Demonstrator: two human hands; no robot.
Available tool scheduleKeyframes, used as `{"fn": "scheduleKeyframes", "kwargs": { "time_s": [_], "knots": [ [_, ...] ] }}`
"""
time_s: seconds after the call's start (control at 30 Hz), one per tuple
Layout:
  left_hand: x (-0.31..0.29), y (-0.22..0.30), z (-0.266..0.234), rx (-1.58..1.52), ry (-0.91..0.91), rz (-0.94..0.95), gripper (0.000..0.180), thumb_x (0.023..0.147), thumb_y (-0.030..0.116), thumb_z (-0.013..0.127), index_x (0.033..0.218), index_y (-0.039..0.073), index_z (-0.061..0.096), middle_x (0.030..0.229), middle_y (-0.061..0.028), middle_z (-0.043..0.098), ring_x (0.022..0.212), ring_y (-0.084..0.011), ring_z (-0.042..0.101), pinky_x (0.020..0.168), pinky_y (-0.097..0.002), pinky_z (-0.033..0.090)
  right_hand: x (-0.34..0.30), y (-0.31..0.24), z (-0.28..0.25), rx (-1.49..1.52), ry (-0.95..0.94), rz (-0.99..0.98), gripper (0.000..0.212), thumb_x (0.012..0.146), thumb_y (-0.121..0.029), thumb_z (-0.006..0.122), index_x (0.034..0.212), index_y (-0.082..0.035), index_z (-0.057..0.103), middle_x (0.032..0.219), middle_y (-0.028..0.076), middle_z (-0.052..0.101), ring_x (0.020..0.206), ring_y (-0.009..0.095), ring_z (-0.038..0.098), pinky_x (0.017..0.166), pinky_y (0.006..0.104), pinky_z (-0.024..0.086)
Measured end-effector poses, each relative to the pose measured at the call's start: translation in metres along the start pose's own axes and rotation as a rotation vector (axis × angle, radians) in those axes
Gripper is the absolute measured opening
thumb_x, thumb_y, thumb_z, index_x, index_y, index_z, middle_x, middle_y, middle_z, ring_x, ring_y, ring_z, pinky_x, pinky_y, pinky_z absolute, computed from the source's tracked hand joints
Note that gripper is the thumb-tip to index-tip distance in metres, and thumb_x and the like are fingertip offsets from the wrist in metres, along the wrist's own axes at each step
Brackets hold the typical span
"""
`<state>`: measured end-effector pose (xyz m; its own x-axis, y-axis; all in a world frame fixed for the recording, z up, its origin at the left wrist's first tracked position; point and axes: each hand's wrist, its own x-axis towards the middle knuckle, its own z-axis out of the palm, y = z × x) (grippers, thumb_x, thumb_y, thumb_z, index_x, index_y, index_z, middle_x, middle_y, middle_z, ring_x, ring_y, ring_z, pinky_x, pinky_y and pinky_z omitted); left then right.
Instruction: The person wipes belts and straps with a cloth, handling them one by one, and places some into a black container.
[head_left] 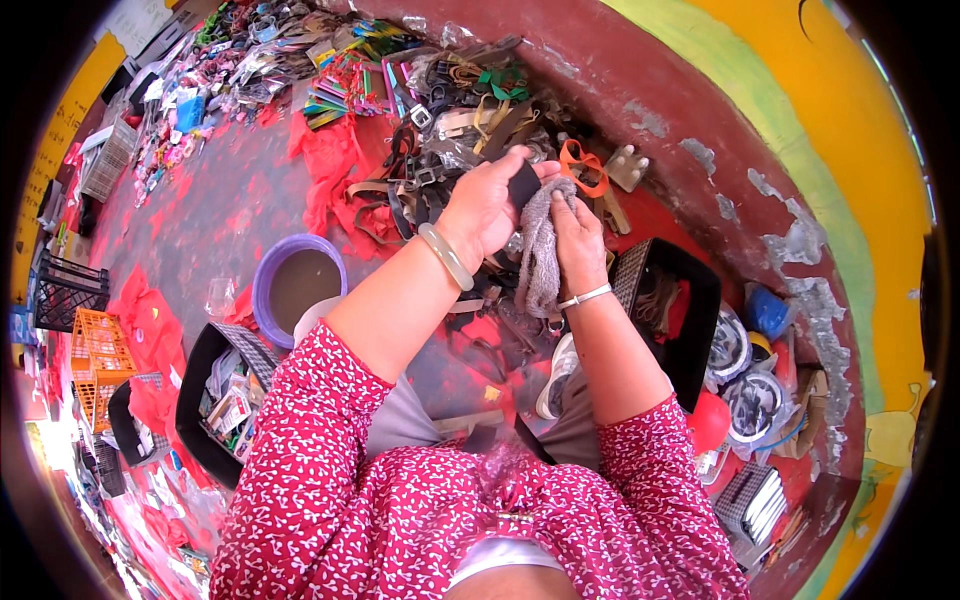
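Observation:
My left hand point(482, 208) grips a short, wide black strap point(523, 184), its fingers curled behind it. A crumpled grey knitted cloth point(540, 262) hangs from my right hand point(578, 238), pinched between thumb and fingers, its top beside the black strap. The two hands are close together, above a pile of belts and straps point(420, 170) on the floor. An orange looped band point(583, 165) lies just past my right hand. How much of the black strap lies behind my left hand is hidden.
A purple bucket point(262, 290) of murky water stands left of my knees. Black baskets stand on the left point(195, 400) and right point(708, 330). Beyond the straps runs a peeling red wall point(690, 110). Wrapped shoes point(752, 400) lie at right; an orange crate point(100, 350) stands far left.

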<state>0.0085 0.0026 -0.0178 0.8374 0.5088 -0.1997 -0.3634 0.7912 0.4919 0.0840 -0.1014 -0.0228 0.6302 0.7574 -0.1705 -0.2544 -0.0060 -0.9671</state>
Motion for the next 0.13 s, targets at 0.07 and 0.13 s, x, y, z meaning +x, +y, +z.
{"fn": "scheduleKeyframes", "kwargs": {
  "time_s": [0.07,0.13],
  "knots": [
    [0.009,0.005,-0.012,-0.053,-0.037,0.049,0.026,0.092,0.025,0.041,0.113,0.010,0.043,0.113,-0.0210,0.052,0.107,-0.0327,0.050,0.093,-0.0443,0.039,-0.001,-0.006,0.003,0.227,-0.011,0.017,0.026,0.092,-0.022,0.042,0.098,0.000,0.053,0.084,0.008,0.060,0.071,0.014,0.059,0.064,0.0265,0.049],
    [0.009,0.012,-0.013,-0.126,-0.119,0.098,0.031,0.092,0.026,0.040,0.118,0.010,0.041,0.116,-0.0208,0.051,0.109,-0.0343,0.048,0.095,-0.0478,0.036,0.001,-0.008,0.005,0.339,-0.019,0.025,0.028,0.093,-0.023,0.040,0.098,0.001,0.052,0.085,0.009,0.060,0.072,0.016,0.060,0.066,0.0275,0.050]
  ]
}}
